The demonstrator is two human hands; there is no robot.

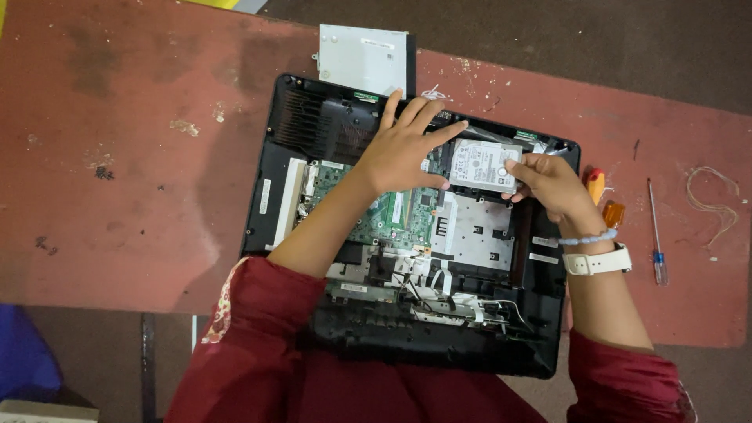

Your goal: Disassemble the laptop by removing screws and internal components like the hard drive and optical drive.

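Hard drive (482, 164): a flat silver box with a white label, sitting in the far right part of the opened computer chassis (270, 196), near its far edge.
Where it lies: between my two hands, its long axis running roughly left to right across the chassis, tilted slightly down toward the right.
Left hand (399, 149): spread flat with fingers splayed, palm pressing on the green circuit board (392, 219) area; my fingertips reach the left edge of the hard drive. It grips nothing, it only bears down.
Right hand (552, 184): pinching the right end of the hard drive, thumb on top and fingers curled at its near right corner. This hand has the actual grasp, so it is the nearer one to the drive.
Key relation: the drive lies to the left of my right hand and to the right of my left hand, braced on one short end and held on the other.
Chassis: black, lying open on the red worktop (117, 157), near its front edge, with a metal shield plate (478, 235) just in front of the drive.
Metal cover panel (364, 55): lying at the far edge of the worktop, just beyond the chassis.
Screwdrivers: an orange-handled one (599, 188) just beside my right wrist, a thin blue-tipped one (656, 235) further toward the right edge.
Wrist: a white watch (599, 261) and bead bracelet (587, 238) on my right arm.
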